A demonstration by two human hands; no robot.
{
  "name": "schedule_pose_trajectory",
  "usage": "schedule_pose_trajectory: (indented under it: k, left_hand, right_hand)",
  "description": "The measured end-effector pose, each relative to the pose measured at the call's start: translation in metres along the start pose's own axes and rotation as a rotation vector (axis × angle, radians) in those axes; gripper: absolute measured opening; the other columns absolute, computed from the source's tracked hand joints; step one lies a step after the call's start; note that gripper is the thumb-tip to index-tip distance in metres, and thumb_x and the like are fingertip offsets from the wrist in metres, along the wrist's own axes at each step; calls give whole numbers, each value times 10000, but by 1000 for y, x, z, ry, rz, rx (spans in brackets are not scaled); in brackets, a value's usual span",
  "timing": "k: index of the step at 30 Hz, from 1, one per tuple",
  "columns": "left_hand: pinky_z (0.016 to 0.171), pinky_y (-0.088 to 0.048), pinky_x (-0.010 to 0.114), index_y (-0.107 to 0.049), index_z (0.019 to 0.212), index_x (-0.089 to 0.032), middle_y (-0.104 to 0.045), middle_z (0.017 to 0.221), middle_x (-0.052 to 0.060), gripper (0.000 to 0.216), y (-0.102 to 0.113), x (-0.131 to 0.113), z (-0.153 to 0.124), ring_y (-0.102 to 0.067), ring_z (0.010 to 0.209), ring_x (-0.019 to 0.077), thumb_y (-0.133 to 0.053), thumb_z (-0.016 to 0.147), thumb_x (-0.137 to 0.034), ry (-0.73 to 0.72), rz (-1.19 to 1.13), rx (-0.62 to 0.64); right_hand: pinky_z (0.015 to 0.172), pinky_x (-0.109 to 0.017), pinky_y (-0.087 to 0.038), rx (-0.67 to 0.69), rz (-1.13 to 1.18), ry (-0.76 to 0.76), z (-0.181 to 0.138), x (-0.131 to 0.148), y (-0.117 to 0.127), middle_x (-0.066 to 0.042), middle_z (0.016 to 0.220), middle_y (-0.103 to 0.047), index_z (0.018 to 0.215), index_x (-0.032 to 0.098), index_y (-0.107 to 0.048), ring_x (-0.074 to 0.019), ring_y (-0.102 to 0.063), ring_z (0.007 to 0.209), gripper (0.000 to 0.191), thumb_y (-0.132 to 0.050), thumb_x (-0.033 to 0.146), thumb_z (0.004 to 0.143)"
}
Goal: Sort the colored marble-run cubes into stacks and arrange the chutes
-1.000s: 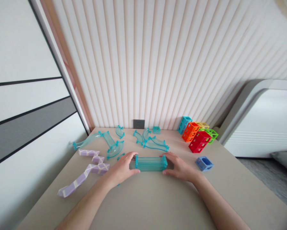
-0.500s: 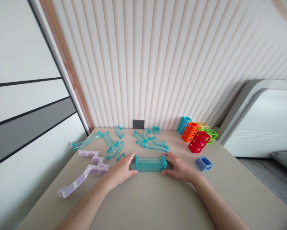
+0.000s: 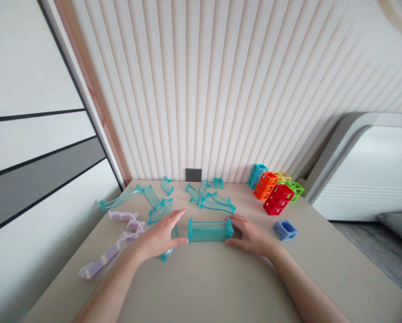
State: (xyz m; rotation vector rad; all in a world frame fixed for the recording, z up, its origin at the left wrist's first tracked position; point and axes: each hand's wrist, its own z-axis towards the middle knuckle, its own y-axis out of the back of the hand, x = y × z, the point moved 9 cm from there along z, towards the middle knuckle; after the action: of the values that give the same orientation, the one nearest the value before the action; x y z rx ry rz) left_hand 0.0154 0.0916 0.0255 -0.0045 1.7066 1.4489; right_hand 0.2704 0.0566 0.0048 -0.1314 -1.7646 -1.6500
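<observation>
A stack of straight, see-through teal track pieces (image 3: 210, 231) lies on the table in front of me. My right hand (image 3: 249, 235) grips its right end between thumb and fingers. My left hand (image 3: 162, 235) is off the stack's left end, thumb and fingers spread apart, with nothing in them. Partly hidden behind my left hand, a curved teal track piece (image 3: 169, 255) lies on the table. Left of that hand, a purple-and-white snake puzzle (image 3: 111, 253) lies in a zigzag, partly covered by my forearm.
Behind my left hand, joined teal tracks (image 3: 151, 197) stretch leftward. More curved tracks (image 3: 217, 202) and a small teal piece (image 3: 218, 182) lie near the wall. Coloured frame blocks, including a red one (image 3: 278, 199), stand at back right; a blue block (image 3: 285, 229) lies nearer.
My left hand has let go of the stack's left end and moved left, its fingers opening. The curved piece behind it shows more. My right hand stays in place.
</observation>
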Motion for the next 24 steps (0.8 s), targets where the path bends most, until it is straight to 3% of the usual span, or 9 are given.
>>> schedule_pose_trajectory:
  k: [3,5,7,12,16,24]
  left_hand:
    - [1095,-433,376,-550,1312,-234,-626,1360,76,367,29,4,3,-572,1276,230,-458,973,-338,-43,128,-204]
    - [1032,-473,397,-615,1167,-182,-690,1196,111,306,45,17,2,-627,1169,252,-383,970,-211,46,303,-362]
    - [961,-498,437,-631,1114,-141,-703,1103,146,306,51,32,0,-647,1098,302,-382,936,-141,189,513,-439]
    - [815,-521,435,-654,1020,-109,-713,948,164,284,41,54,-3,-686,942,332,-385,954,-170,393,735,-340]
    - [823,-510,404,-660,964,-130,-697,988,152,284,32,56,-1,-684,956,305,-378,965,-167,388,721,-270]
    - [907,-485,364,-648,1058,-144,-660,1112,155,259,25,65,2,-655,1077,275,-406,967,-157,373,654,-241]
  right_hand:
    - [1089,-486,-424,3,-15,3,0,0,-1,-155,1320,-595,1170,190,-627,-337,-542,1250,499,-710,542,826]
    - [1077,-479,-436,2,-14,10,0,1,-1,-148,1298,-602,1163,196,-627,-333,-553,1231,476,-709,529,832]
    - [1067,-473,-443,2,-12,17,0,3,-1,-145,1272,-610,1147,196,-629,-329,-564,1209,449,-707,512,839]
    - [1064,-470,-440,-1,-7,41,1,6,0,-131,1250,-618,1109,209,-631,-322,-564,1200,392,-700,496,851]
    - [1066,-466,-436,-4,-7,49,1,3,-1,-128,1271,-607,1115,213,-622,-310,-560,1201,393,-690,504,860]
    - [1071,-476,-432,5,-19,40,1,4,-2,-128,1278,-610,1103,215,-621,-315,-560,1211,379,-678,506,866]
